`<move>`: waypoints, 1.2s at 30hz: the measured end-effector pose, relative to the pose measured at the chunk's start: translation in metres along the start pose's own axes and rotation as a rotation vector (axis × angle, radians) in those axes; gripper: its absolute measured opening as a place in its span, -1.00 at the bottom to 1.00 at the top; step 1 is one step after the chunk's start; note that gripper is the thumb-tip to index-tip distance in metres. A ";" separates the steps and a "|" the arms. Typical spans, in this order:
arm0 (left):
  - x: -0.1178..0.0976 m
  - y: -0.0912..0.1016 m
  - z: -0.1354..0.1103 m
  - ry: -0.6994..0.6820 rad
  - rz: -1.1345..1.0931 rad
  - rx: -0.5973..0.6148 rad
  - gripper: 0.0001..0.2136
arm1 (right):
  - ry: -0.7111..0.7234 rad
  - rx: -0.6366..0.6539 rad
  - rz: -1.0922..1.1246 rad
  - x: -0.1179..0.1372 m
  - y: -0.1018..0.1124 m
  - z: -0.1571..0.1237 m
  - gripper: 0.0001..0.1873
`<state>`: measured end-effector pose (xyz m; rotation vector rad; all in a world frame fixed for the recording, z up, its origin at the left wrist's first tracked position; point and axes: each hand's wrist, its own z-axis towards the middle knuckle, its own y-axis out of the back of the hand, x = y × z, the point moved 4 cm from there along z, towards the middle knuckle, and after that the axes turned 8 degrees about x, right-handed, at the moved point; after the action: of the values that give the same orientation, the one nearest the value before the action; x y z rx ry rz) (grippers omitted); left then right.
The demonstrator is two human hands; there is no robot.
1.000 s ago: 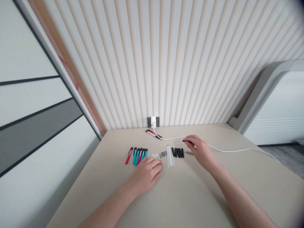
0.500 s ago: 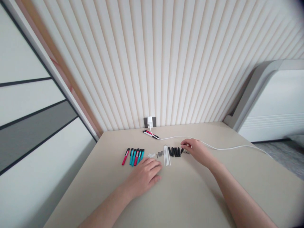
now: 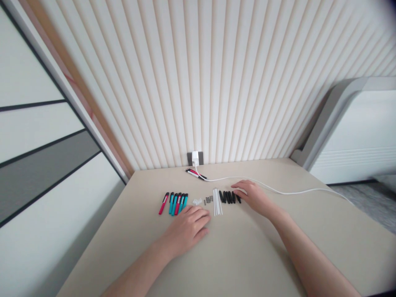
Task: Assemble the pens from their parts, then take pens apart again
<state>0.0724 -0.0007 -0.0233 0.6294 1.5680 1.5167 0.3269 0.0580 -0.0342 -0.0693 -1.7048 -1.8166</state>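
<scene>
My right hand [image 3: 250,195] lies with its fingertips at the right end of a row of short black tubes [image 3: 229,197], holding nothing I can see. My left hand [image 3: 189,227] rests flat on the beige table [image 3: 247,243], just below several teal and red marker pens [image 3: 177,203]. Its fingers are close to a small heap of white plastic pieces [image 3: 197,201]. Between the hands lie small grey parts [image 3: 209,199] and a bundle of thin white sticks [image 3: 217,202]. A lone red pen [image 3: 163,203] lies at the left end of the row.
A white charger [image 3: 194,158] sits in a wall socket at the table's back edge. Its white cable [image 3: 278,189] runs right and off the table. Two pens [image 3: 193,173] lie beneath it. A ribbed wall panel stands behind, and the table's left edge meets a cabinet.
My right hand has moved left and down, and the black piece in its fingers now lies at the end of the black row. My view has barely shifted, and my left hand is still.
</scene>
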 end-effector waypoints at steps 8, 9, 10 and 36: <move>0.002 -0.002 -0.001 -0.001 0.013 -0.007 -0.76 | -0.047 -0.018 -0.056 -0.012 0.004 -0.001 -0.70; 0.002 -0.002 -0.001 -0.001 0.013 -0.006 -0.76 | -0.077 -0.028 -0.063 -0.015 0.005 -0.001 -0.69; 0.002 -0.003 -0.001 -0.001 0.012 -0.004 -0.76 | -0.110 -0.037 -0.069 -0.019 0.007 -0.001 -0.68; 0.003 -0.003 -0.001 0.004 0.003 0.015 -0.76 | -0.223 0.354 -0.079 -0.036 -0.002 -0.014 -0.40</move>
<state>0.0704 0.0007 -0.0271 0.6381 1.5834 1.5100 0.3601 0.0593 -0.0542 -0.0578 -2.1915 -1.5818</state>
